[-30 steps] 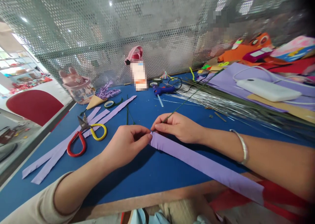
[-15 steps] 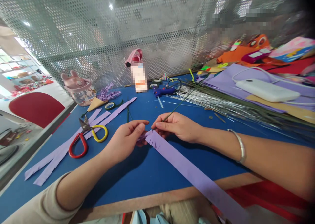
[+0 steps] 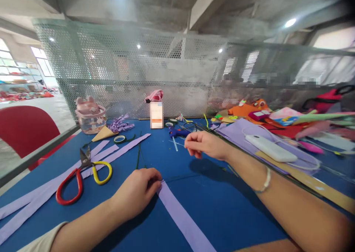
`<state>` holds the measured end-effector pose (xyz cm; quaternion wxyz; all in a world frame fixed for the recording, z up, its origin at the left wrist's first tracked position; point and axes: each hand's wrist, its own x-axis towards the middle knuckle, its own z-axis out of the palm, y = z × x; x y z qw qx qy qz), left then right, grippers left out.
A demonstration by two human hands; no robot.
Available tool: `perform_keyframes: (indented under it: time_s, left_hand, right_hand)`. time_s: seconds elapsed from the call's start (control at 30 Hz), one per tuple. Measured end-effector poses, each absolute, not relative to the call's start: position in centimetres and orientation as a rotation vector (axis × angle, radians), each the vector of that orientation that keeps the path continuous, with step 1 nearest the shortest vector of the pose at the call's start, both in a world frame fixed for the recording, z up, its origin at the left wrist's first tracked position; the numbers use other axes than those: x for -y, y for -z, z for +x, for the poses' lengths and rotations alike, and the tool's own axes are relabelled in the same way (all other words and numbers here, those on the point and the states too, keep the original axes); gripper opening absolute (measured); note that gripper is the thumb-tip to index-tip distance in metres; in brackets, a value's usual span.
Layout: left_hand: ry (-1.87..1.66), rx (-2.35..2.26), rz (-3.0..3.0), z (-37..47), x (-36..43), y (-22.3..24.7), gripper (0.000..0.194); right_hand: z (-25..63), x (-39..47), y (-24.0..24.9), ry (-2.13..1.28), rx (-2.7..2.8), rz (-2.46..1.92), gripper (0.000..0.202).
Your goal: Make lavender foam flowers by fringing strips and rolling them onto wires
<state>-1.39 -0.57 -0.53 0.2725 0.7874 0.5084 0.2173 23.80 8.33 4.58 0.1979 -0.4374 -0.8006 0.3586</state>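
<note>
My left hand [image 3: 144,189] is closed on the end of a long purple paper strip [image 3: 180,215], which runs down to the bottom edge of the view. My right hand [image 3: 201,144] is raised over the table, its fingers curled together; what they pinch, if anything, is too small to make out. A blue glue gun [image 3: 177,131] lies just behind that hand. Scissors [image 3: 85,163] with one red and one yellow handle rest left of my left hand, on more purple strips [image 3: 36,198].
On the blue table [image 3: 227,207] stand a pink cup [image 3: 90,115] and a phone [image 3: 156,115] at the back. Green tape [image 3: 120,139] and purple shreds [image 3: 120,123] lie near the cup. A white power bank [image 3: 270,147] rests on purple sheets at right.
The view has tilted up. My right hand has moved away from my left, up and to the right. The fringed strip end and the green stem in my right fingers no longer show clearly.
</note>
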Motion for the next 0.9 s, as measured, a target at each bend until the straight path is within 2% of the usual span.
perform_keyframes:
  time_s: [0.07,0.13,0.23,0.37,0.5,0.63,0.67,0.77,0.83,0.9]
  left_hand:
    - [-0.590,-1.401,2.171,-1.4,0.5,0.7,0.017]
    - [-0.593,-1.399,2.202,-1.5,0.5,0.9,0.018]
    - [-0.589,-1.345,2.221,-1.8,0.4,1.0,0.018]
    - [-0.607,-1.320,2.240,-2.1,0.1,1.2,0.019]
    - [-0.657,-1.351,2.291,-2.4,-0.3,1.6,0.020]
    - [-0.652,-1.378,2.323,-2.5,-0.5,1.7,0.020]
    - [-0.644,-1.389,2.332,-2.6,-0.5,1.6,0.020]
    - [-0.607,-1.404,2.337,-2.8,-0.6,1.4,0.021]
    - [-0.567,-1.377,2.305,-2.9,-0.8,1.4,0.022]
    - [-0.546,-1.355,2.290,-3.0,-0.9,1.3,0.023]
  right_hand:
    - [22.8,-11.4,-3.1,-0.407,2.306,-1.394,0.017]
    - [21.8,-14.6,-1.4,0.003,2.417,-1.451,0.034]
    - [20.8,-18.3,0.7,0.042,2.432,-1.506,0.049]
    - [20.4,-20.7,1.4,-0.003,2.387,-1.558,0.049]
    - [21.0,-20.3,0.0,-0.032,2.273,-1.497,0.047]
    - [23.0,-17.0,-2.1,-0.196,2.166,-1.483,0.033]
    - [23.6,-15.8,-2.5,-0.318,2.159,-1.458,0.035]
    - [25.4,-11.8,-3.0,-1.041,2.049,-1.158,0.045]
    - [26.0,-9.6,-3.1,-1.240,2.011,-1.084,0.047]
    - [26.0,-7.9,-3.2,-1.292,2.109,-1.106,0.047]
